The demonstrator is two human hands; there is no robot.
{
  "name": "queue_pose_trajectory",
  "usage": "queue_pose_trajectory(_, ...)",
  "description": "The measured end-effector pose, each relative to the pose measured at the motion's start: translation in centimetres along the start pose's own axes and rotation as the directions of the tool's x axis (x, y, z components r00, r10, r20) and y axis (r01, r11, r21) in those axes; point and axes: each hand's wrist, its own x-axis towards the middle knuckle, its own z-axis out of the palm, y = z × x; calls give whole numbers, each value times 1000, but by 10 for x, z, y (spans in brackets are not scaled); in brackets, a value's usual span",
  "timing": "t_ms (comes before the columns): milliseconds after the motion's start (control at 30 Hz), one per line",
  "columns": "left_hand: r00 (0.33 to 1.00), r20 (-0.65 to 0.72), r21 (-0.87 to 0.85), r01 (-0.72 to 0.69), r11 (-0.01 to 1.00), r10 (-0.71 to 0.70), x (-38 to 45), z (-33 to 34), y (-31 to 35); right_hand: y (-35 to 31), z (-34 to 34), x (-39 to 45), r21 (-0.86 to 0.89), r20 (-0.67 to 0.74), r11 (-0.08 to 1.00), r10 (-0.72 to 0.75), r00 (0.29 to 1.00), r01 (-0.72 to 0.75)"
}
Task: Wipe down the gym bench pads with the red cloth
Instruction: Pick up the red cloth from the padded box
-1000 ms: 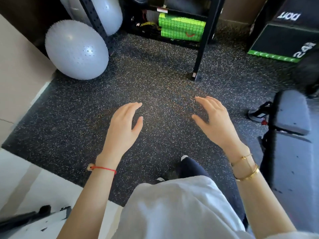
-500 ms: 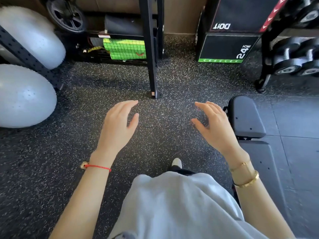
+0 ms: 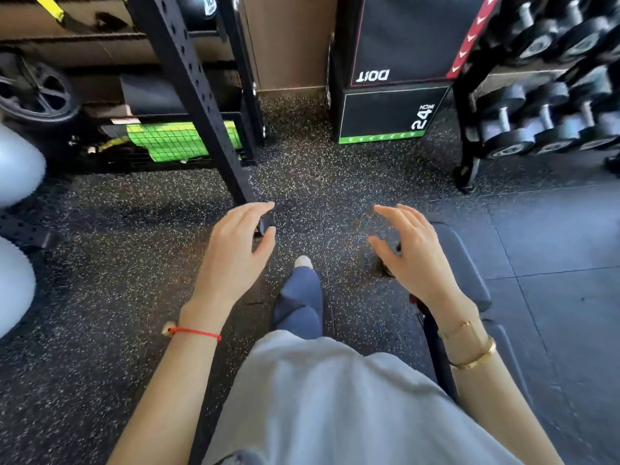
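The speckled rubber floor fills most of the view, with a black rack upright at the far left, a black plyo box ahead and a dumbbell rack at the far right. The gym bench lies low on the person's right, its dark pad partly hidden behind the right forearm. The left hand and right hand hover above the floor, palms down, fingers loosely spread and holding nothing.

No red cloth shows anywhere in view; a small red patch at the bench frame beside the right wrist is too hidden to identify. The task seems barely begun, the step in hand being to find and pick up the cloth. To do it well, the person would likely scan around and under the bench before reaching, take the cloth in one hand bunched flat, and free the other to steady the pad.
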Motion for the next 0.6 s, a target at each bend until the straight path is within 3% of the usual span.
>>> queue_pose_trajectory(367,991,24,-12,-135,991,135,259,12,-11,39,-33,218,20,-131,995,103,986,-102)
queue_pose_trajectory(600,968,97,-22,-232,972,233,396,25,-3,70,-48,315,47,-180,979,206,962,-200)
